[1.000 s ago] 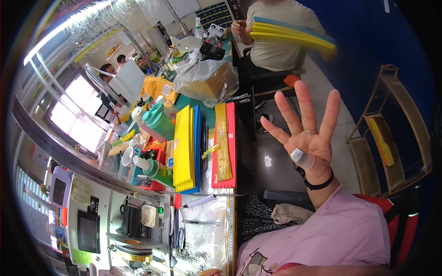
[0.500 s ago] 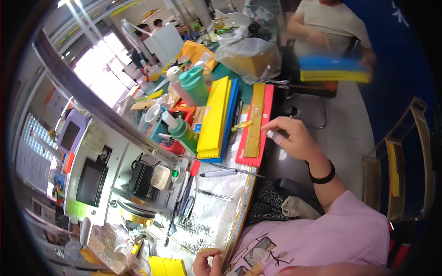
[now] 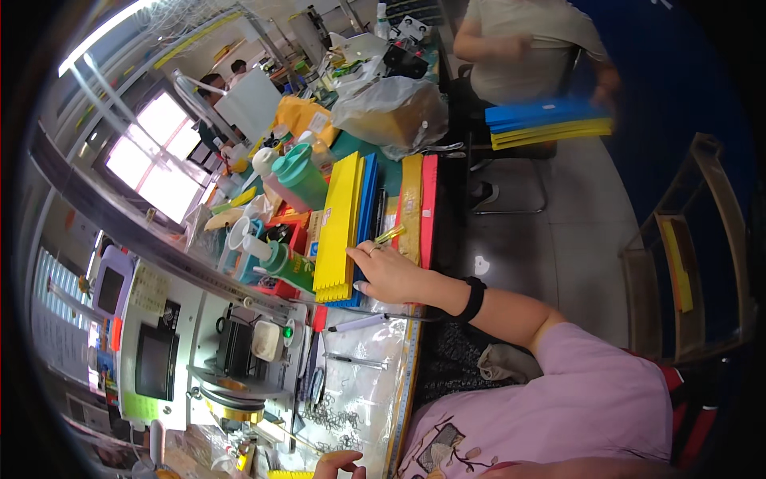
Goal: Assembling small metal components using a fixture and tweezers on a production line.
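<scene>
Single wide fisheye view, from the person's head, facing downward, quite near to the white plastic-covered workbench (image 3: 363,391)

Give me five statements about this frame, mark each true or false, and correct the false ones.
1. A black band circles the right hand's wrist. True.
2. The right hand is gripping the green pump bottle. False: it is at the right edge of the yellow strips.
3. In the picture, blue strips show to the right of those yellow ones. True.
4. The left hand shows whole. False: the lower edge cuts it off.
5. The co-worker's bundle is all red. False: it is blue and yellow.
</scene>
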Motion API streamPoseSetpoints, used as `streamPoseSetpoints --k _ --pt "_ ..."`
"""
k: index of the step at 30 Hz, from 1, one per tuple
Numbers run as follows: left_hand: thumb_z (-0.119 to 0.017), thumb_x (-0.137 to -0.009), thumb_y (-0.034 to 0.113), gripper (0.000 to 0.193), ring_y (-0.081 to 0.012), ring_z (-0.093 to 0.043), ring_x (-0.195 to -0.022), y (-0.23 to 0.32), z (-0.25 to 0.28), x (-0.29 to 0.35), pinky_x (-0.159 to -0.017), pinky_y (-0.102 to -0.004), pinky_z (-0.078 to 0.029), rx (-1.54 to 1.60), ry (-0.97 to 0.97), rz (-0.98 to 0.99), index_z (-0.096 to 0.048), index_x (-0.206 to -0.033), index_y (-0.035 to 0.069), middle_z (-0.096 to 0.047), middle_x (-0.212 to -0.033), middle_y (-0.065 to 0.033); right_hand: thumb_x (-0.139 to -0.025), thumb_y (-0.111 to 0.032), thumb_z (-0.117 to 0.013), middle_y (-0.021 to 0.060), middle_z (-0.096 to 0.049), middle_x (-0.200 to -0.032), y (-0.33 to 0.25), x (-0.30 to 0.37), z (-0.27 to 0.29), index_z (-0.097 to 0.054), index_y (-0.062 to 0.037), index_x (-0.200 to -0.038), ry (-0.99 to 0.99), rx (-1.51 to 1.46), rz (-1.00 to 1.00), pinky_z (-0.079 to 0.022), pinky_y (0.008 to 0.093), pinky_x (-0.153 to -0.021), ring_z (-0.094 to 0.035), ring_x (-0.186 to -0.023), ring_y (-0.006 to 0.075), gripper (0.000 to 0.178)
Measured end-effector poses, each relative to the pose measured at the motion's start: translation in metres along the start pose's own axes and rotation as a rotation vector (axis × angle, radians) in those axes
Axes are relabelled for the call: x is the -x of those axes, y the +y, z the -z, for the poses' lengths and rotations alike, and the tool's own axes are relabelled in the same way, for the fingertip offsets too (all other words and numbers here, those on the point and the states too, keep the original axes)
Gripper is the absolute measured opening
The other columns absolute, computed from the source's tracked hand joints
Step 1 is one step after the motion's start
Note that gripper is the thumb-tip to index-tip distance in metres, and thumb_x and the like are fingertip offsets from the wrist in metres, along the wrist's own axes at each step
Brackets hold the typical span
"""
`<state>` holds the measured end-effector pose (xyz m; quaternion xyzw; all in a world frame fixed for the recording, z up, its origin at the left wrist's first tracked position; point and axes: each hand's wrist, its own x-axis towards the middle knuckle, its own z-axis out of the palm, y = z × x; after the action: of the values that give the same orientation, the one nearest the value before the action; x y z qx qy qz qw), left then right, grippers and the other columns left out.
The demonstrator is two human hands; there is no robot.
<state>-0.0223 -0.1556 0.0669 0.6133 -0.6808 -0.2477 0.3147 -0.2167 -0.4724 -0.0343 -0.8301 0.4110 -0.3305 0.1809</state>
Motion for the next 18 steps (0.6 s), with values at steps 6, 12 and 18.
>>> streamPoseSetpoints --k 6,12,18 --pt "-0.062 -0.083 -0.006 0.025 -0.0187 -0.055 -0.083 0.012 -0.004 -0.024 -0.07 -0.0302 -0.048 -0.035 -0.157 0.037 -0.062 -0.107 0.003 -0.062 -0.098 -0.0091 -0.087 -0.027 -0.057 0.0216 -0.056 -0.119 0.065 -0.069 0.036 -0.05 -0.0099 -0.134 0.071 -0.126 -0.162 -0.041 0.049 -0.095 -0.052 -0.113 0.0417 0.05" --pt "-0.066 -0.084 0.0 0.022 -0.0185 -0.056 -0.078 -0.006 -0.005 -0.022 -0.071 -0.0304 -0.048 -0.029 -0.131 0.071 -0.063 -0.105 0.003 -0.064 -0.094 -0.0082 -0.092 -0.043 -0.048 0.0191 -0.055 -0.117 0.102 -0.063 0.04 -0.053 -0.0258 -0.137 -0.06 0.316 -0.248 -0.032 0.0494 -0.101 -0.048 -0.115 0.0388 0.048" --pt "-0.067 -0.084 0.005 0.028 -0.017 -0.058 -0.079 -0.061 -0.005 -0.014 -0.076 -0.0313 -0.049 0.03 -0.2 0.072 -0.061 -0.112 0.003 -0.063 -0.102 -0.0105 -0.079 -0.019 -0.075 0.0044 -0.053 -0.086 0.065 -0.013 0.108 -0.058 -0.0071 -0.109 0.453 -0.404 -0.063 -0.044 0.0268 -0.067 -0.054 -0.075 0.014 0.037"
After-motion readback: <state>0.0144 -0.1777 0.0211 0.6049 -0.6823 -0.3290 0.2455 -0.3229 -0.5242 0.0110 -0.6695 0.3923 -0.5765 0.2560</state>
